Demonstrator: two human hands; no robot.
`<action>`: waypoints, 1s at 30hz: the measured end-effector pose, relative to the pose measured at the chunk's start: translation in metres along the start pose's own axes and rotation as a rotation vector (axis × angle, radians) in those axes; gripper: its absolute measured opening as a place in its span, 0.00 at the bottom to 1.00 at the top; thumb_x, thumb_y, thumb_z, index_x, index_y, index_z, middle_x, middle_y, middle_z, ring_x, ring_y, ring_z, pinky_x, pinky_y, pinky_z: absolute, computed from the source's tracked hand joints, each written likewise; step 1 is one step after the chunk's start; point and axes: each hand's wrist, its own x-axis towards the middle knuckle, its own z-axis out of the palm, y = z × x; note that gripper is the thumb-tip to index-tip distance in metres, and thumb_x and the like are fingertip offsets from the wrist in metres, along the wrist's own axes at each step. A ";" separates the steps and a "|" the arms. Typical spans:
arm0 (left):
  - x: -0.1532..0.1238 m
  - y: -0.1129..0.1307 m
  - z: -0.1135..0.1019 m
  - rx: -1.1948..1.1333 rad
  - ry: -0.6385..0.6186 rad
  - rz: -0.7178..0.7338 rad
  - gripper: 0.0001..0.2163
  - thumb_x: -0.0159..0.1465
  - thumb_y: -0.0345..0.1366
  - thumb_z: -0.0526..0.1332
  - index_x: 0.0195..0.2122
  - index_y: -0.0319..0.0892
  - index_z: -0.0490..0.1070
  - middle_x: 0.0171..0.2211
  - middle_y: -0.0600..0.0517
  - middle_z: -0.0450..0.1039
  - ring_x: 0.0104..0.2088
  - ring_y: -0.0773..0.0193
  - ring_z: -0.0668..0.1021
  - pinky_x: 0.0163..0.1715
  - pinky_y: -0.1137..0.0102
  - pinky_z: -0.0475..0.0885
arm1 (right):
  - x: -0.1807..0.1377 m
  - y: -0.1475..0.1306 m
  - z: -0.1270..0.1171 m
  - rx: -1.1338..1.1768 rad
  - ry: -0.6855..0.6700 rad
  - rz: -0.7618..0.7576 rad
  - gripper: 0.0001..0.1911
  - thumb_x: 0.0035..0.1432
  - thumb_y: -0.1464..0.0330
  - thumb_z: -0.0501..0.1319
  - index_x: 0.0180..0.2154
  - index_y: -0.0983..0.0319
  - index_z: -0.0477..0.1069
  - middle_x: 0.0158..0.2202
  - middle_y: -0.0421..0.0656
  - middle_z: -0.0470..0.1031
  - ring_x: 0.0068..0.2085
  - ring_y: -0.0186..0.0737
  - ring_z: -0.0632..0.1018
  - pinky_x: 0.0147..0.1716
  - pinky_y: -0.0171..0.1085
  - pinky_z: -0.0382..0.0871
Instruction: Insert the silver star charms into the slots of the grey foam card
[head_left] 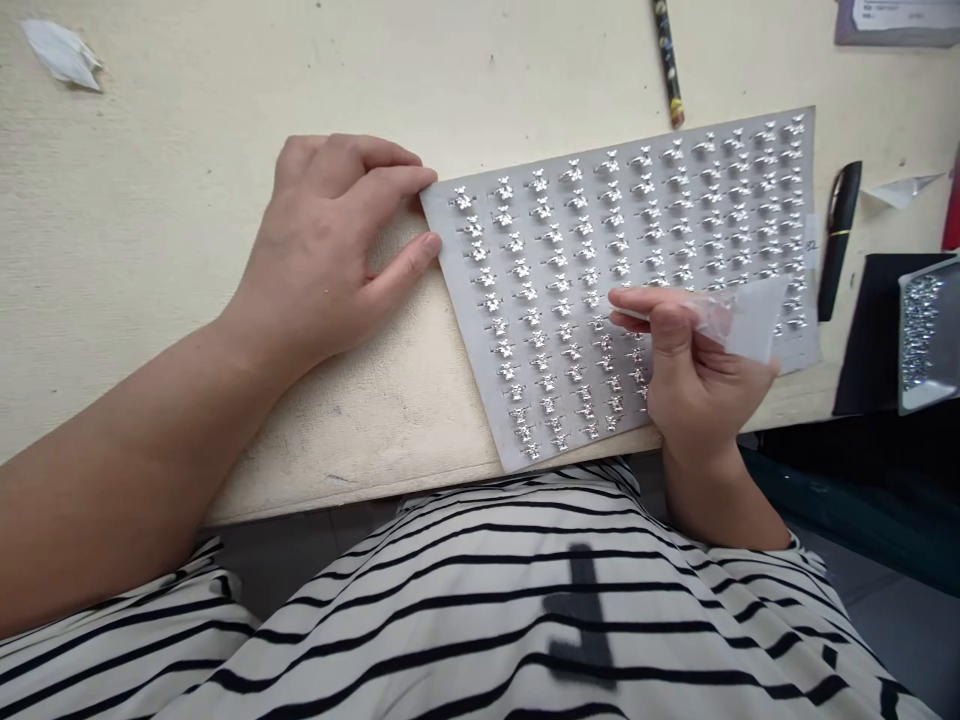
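Two bare hands work over one grey card (469, 240) lying on a cream tabletop (150, 150), its near corner jutting just past the tabletop's front edge. The card carries neat rows of small silver bow-shaped charms (559, 285), well over a hundred, too many and too small to count exactly.

The left hand (322, 240) lies flat on the tabletop, its fingers (397, 180) slightly apart, with the tips touching the card's left edge and not clamped on anything. The right hand (690, 370) sits over the card's lower right part, its thumb and fingers (637, 305) pressed together on one piece of clear film (739, 320) with a white end.

Beyond the card lie one black pen (840, 240) with a gold band and one patterned pencil (666, 60). Two white paper scraps rest on the tabletop: one scrap (64, 55) at the far left and another (900, 190) beside the pen. To the right, one metal tray (911, 395) of rhinestones sits on a black cloth (862, 330).
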 end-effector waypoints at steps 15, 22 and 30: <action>-0.002 0.000 0.001 0.007 0.011 0.001 0.22 0.72 0.48 0.57 0.65 0.51 0.68 0.63 0.47 0.69 0.65 0.44 0.68 0.68 0.40 0.57 | -0.011 -0.003 -0.007 -0.014 0.035 -0.035 0.08 0.69 0.64 0.62 0.44 0.54 0.81 0.39 0.37 0.86 0.39 0.39 0.87 0.34 0.41 0.87; -0.002 0.001 0.000 0.011 0.014 -0.001 0.22 0.71 0.46 0.58 0.64 0.48 0.69 0.63 0.46 0.69 0.65 0.45 0.68 0.69 0.43 0.57 | -0.013 -0.003 -0.006 -0.018 0.049 -0.052 0.08 0.69 0.67 0.62 0.44 0.54 0.81 0.39 0.37 0.86 0.38 0.38 0.87 0.33 0.40 0.86; -0.001 0.003 0.000 0.006 0.011 -0.007 0.22 0.71 0.45 0.58 0.64 0.46 0.69 0.63 0.45 0.69 0.65 0.45 0.68 0.70 0.45 0.57 | -0.023 -0.002 -0.013 0.023 0.131 -0.120 0.09 0.68 0.68 0.63 0.45 0.53 0.81 0.37 0.37 0.85 0.37 0.39 0.86 0.29 0.38 0.84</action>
